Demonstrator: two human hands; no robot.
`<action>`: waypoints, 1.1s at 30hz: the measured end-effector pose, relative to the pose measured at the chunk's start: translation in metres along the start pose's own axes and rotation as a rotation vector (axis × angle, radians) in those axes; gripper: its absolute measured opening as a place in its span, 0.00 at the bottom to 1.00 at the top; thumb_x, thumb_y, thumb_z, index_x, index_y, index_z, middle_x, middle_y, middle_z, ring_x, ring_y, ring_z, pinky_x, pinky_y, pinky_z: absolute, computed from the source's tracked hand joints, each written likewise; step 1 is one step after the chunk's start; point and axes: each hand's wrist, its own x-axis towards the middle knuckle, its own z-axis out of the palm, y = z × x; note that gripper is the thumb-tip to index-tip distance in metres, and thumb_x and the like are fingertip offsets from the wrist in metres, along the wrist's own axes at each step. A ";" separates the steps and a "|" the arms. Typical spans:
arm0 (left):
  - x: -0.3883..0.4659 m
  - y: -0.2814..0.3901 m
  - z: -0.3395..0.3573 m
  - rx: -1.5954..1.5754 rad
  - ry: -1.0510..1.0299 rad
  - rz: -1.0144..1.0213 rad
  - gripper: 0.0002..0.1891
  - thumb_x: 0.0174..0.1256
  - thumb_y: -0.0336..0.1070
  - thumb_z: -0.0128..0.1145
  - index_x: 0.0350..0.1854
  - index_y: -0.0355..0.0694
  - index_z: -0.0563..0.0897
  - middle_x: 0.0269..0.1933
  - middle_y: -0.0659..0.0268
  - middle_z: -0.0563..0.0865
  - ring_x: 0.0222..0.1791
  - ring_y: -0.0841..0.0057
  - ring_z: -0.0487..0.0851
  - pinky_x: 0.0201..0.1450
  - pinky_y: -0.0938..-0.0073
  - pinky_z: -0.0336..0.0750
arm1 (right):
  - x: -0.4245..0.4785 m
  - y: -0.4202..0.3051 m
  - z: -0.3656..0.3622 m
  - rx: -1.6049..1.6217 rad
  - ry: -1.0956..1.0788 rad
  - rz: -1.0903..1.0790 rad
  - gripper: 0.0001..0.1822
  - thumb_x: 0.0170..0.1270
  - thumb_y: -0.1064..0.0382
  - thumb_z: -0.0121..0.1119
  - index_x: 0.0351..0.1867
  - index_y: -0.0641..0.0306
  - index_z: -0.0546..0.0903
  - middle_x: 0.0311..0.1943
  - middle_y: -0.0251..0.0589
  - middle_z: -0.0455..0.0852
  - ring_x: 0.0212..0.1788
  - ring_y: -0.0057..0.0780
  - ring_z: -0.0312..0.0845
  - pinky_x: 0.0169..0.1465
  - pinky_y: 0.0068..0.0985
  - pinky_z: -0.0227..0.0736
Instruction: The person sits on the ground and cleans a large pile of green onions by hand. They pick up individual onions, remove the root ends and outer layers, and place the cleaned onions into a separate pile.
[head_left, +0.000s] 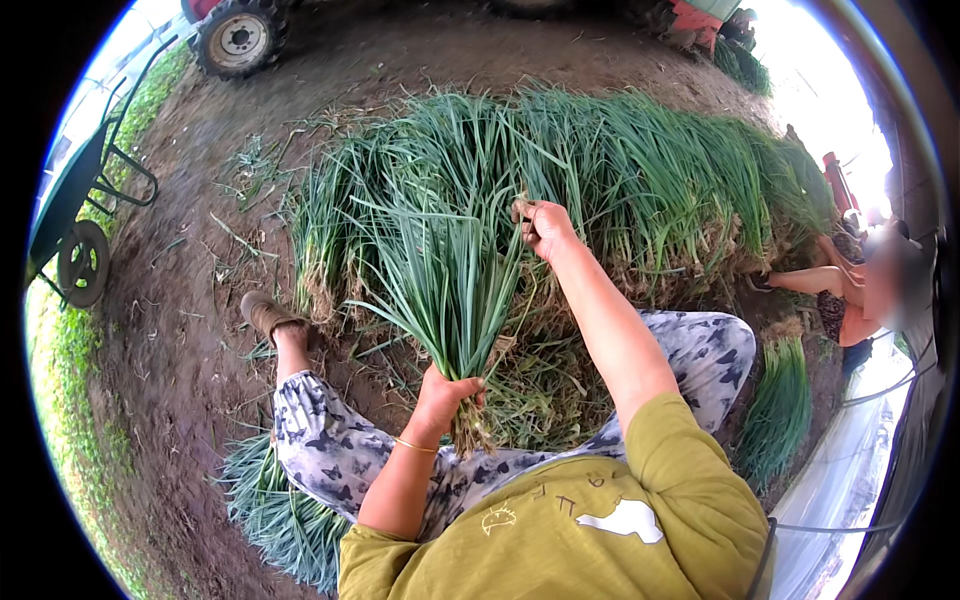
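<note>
My left hand (442, 397) grips a bunch of scallions (450, 300) low, just above its brown roots. The green leaves fan upward and away from me over my lap. To the right of these leaves, my right hand (546, 229) has its thumb and fingers pinched together. A withered tan scrap of leaf (523, 196) shows at its fingertips; how far it runs inside the fingers is hidden. Beyond both hands lies a long heap of scallions (630, 165), roots facing me. Between my legs sits a pile of stripped leaves (547, 390).
Another scallion pile (289, 517) lies beside my left leg, and a bundle (776, 405) lies at right. A seated person (862, 292) is at far right. A wheelbarrow (75, 195) stands at left, a tractor wheel (238, 37) at top left. Plastic sheeting (847, 457) borders the right.
</note>
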 end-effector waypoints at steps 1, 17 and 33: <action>-0.001 -0.001 -0.003 0.006 0.016 0.001 0.09 0.51 0.20 0.54 0.37 0.31 0.76 0.27 0.60 0.81 0.22 0.74 0.80 0.25 0.74 0.77 | -0.005 -0.001 0.004 -0.024 0.024 -0.016 0.05 0.66 0.63 0.56 0.36 0.62 0.80 0.23 0.30 0.78 0.15 0.15 0.58 0.16 0.18 0.50; 0.011 -0.009 -0.003 0.007 0.208 0.137 0.12 0.50 0.20 0.56 0.38 0.34 0.74 0.28 0.64 0.80 0.20 0.74 0.78 0.22 0.75 0.75 | -0.162 0.050 -0.022 0.266 -0.473 0.142 0.10 0.61 0.61 0.63 0.41 0.62 0.79 0.36 0.42 0.86 0.20 0.13 0.75 0.16 0.08 0.61; 0.007 -0.034 -0.012 0.383 0.303 0.262 0.21 0.47 0.21 0.61 0.46 0.34 0.70 0.32 0.63 0.81 0.26 0.76 0.80 0.27 0.75 0.75 | -0.092 0.023 -0.007 -0.663 -0.029 -0.643 0.16 0.63 0.66 0.57 0.50 0.71 0.76 0.39 0.47 0.84 0.25 0.27 0.79 0.28 0.23 0.74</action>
